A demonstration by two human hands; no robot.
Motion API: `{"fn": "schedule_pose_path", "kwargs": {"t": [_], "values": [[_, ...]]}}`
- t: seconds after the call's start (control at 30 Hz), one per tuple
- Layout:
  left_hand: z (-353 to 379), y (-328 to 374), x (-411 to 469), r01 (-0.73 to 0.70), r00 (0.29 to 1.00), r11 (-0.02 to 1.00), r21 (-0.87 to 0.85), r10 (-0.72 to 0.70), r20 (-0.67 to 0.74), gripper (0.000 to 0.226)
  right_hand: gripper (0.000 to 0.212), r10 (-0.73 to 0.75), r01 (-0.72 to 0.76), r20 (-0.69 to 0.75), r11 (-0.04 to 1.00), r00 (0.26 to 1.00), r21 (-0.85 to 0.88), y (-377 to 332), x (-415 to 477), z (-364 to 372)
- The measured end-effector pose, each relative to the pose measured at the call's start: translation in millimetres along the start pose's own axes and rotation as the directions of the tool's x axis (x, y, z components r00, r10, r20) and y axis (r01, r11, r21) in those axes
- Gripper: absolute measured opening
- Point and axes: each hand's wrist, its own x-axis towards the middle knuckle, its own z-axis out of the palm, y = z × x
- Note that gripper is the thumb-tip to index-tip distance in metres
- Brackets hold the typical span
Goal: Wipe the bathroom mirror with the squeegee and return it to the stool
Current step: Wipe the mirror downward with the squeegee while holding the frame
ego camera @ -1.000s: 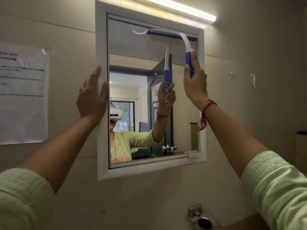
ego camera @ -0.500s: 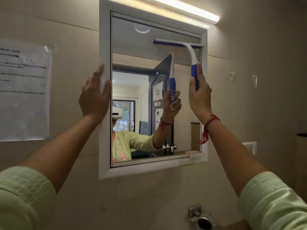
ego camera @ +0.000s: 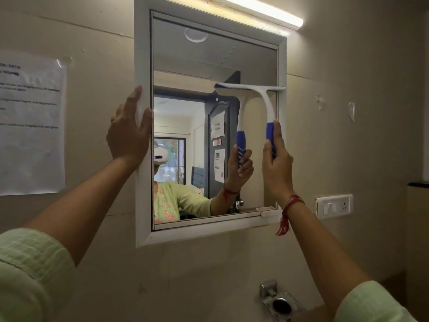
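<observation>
The right hand [ego camera: 277,168] is wrapped around the blue grip of the squeegee [ego camera: 267,105], fingers [ego camera: 267,151] curled shut on it, with the white neck rising from the fist and bending over to the blade. The blade lies level against the mirror [ego camera: 209,66] on its right half, about midway up the glass, and its right end reaches onto the frame [ego camera: 142,54]. The left hand [ego camera: 128,133] lies flat and spread on the frame's left side, palm against it and fingertips pointing up, holding nothing. Both arms reach up from pale green sleeves; a red thread [ego camera: 286,213] is tied at the right wrist and its tassel hangs down. A lit tube light [ego camera: 260,9] runs along the wall just above the mirror. A printed sheet [ego camera: 30,126] is stuck to the wall left of the mirror, and a switch plate [ego camera: 334,206] sits to the right, near the mirror's lower corner. A metal holder [ego camera: 278,303] is fixed to the wall below.
</observation>
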Motion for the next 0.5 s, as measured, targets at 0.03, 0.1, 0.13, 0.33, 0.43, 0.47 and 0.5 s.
{"fn": "schedule_pose_path", "kwargs": {"t": [0.03,0.1,0.13,0.33,0.43,0.47,0.5], "values": [[0.2,-0.1,0.0,0.001,1.0,1.0,0.003,-0.001,0.002,0.046,0.052,0.008,-0.008,0.002,1.0,1.0,-0.002,2.8,-7.5,-1.5],[0.4,-0.2,-0.1,0.005,1.0,1.0,0.008,-0.005,0.003,0.047,0.053,0.009,-0.009,0.008,1.0,1.0,0.004,7.0,-22.2,-4.7],[0.3,-0.2,-0.2,0.008,1.0,1.0,0.009,-0.008,0.002,0.047,0.053,0.007,-0.007,0.009,1.0,1.0,0.007,8.5,-28.7,-6.2],[-0.7,0.8,0.3,0.017,1.0,1.0,0.009,-0.017,0.002,0.046,0.054,-0.011,0.011,0.018,1.0,1.0,-0.006,15.8,-53.6,-14.3],[-0.7,1.7,-0.1,0.014,1.0,1.0,0.009,-0.014,0.004,0.047,0.053,-0.01,0.011,0.03,1.0,0.999,-0.005,17.1,-65.8,-17.6],[-0.4,1.7,-0.3,0.011,1.0,1.0,0.011,-0.011,0.004,0.047,0.052,-0.014,0.014,0.033,1.0,0.999,0.0,17.1,-70.3,-18.5],[-0.1,1.5,-0.4,0.008,1.0,1.0,0.013,-0.008,0.004,0.047,0.052,-0.015,0.015,0.035,1.0,0.999,0.005,16.9,-74.8,-19.2]]}}
